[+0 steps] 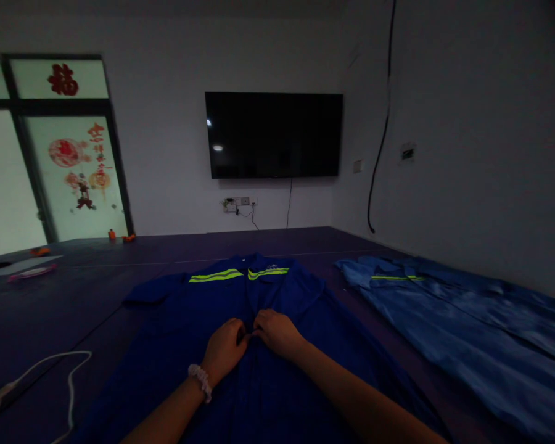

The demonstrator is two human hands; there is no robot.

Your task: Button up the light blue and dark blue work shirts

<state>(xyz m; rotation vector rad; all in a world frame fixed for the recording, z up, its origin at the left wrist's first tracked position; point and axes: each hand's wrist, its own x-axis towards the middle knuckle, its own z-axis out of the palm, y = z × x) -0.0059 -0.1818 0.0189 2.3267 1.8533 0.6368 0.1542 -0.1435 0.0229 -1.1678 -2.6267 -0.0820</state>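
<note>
A dark blue work shirt lies spread front side up on a dark purple surface, its collar at the far end. Yellow-green reflective stripes cross its chest. At the middle of the front opening, my left hand pinches the shirt's fabric between thumb and fingers; a pale scrunchie circles that wrist. Close beside it, my right hand also has its fingers closed on the front edge. The two thumbs nearly meet. Whatever small part lies between the fingertips is hidden.
To the right lies a lighter blue garment with a yellow-green stripe. A white cable curls at lower left. Small orange items sit toward the door. A black television hangs on the far wall.
</note>
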